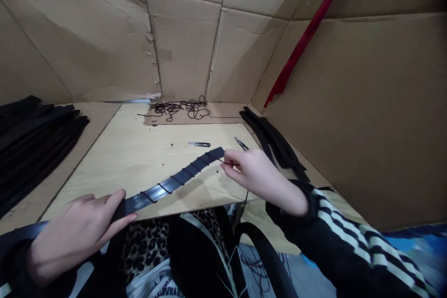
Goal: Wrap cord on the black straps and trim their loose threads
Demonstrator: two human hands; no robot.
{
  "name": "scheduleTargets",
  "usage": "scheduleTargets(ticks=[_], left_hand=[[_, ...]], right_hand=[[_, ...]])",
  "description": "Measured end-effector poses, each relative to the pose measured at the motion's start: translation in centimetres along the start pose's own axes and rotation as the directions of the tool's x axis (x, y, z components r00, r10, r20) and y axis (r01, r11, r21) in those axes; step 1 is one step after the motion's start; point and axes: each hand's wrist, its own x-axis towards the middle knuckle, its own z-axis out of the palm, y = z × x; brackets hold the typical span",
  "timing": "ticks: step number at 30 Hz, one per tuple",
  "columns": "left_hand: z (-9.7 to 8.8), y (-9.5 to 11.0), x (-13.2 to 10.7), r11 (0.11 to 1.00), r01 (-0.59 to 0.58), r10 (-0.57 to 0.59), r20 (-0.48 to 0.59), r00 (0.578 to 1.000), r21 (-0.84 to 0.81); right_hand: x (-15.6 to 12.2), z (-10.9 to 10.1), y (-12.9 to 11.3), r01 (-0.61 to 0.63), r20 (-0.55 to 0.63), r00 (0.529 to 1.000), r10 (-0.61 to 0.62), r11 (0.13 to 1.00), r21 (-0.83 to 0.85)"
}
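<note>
A long dark strap (181, 174) with thin cord wound round it at intervals runs slantwise over the wooden board (139, 158). My left hand (75, 230) is closed on its near end at the board's front edge. My right hand (251, 172) sits at the strap's far end, its fingers pinched on a thin dark cord (226, 163) that comes off the strap tip. A dark striped sleeve covers that arm.
A tangle of dark cord (179, 109) lies at the back of the board. Small snips (199, 144) and a second pair (240, 143) lie mid-board. Piles of dark straps sit left (31, 139) and right (275, 142). Cardboard walls (349, 116) enclose the space; a red bar (307, 37) leans right.
</note>
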Motion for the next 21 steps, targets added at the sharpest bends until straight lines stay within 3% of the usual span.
scheduleTargets(ticks=[3,6,11,16,18,21], left_hand=[[0.4,-0.3,-0.2,0.985,0.0,-0.001,0.008,1.0,0.175],[1.0,-0.5,-0.8,0.998,0.036,-0.036,-0.002,0.999,0.053],[1.3,0.3,-1.5,0.929,0.13,-0.12,0.049,0.992,-0.346],[1.1,2.4,-1.4,0.806,0.104,-0.077,0.07,0.995,-0.583],[1.1,2.7,-1.3,0.798,0.087,-0.07,0.053,0.996,-0.597],[1.2,2.7,-1.2,0.795,0.086,-0.073,0.046,0.996,-0.601]], right_hand=[[-0.7,1.2,0.0,-0.022,-0.01,1.0,0.024,0.973,0.228],[-0.9,2.2,0.9,-0.045,-0.023,0.997,0.068,0.841,0.539],[-0.4,4.2,1.9,-0.095,0.073,0.995,0.067,0.432,0.897],[0.1,5.6,0.1,-0.055,0.06,0.997,0.044,-0.113,0.992],[0.1,5.9,-0.7,-0.045,0.055,0.998,0.036,-0.238,0.97],[0.1,6.3,-1.3,-0.048,0.054,0.999,0.008,-0.325,0.944]])
